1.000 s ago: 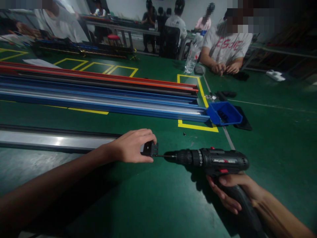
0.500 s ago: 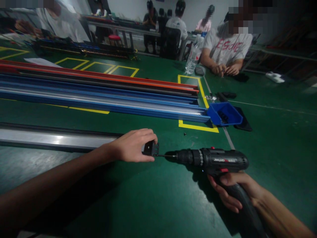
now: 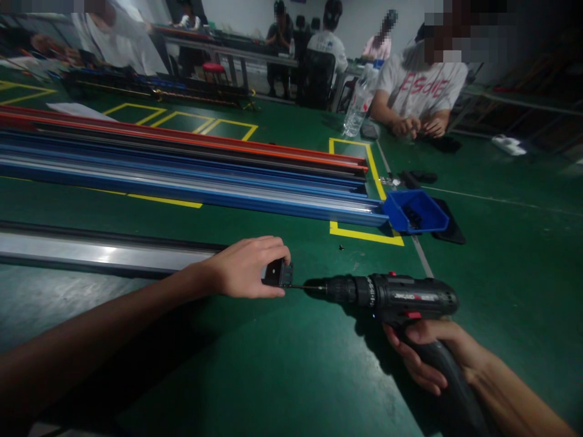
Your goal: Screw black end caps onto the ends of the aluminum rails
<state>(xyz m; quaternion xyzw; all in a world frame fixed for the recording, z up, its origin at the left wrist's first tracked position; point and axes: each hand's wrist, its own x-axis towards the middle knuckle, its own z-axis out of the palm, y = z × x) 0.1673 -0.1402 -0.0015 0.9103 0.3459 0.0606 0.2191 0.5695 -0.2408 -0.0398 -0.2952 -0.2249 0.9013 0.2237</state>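
Observation:
My left hand is closed round the right end of a long silver and black metal rail, where a black end piece shows between thumb and fingers. My right hand grips the handle of a black cordless drill lying level above the green table. The drill's thin bit points left, and its tip meets the lower edge of the end piece. A tiny dark screw-like part lies on the table behind the drill. Where the bit touches, the fastener itself is too small to make out.
Blue rails and an orange rail lie across the table beyond my hands. A blue bin with dark parts stands at their right end. Farther back are a water bottle and a person seated across the table.
The whole view has shifted very slightly. My hands, the drill and the rail keep the same places relative to each other. The person across has moved their hands a little.

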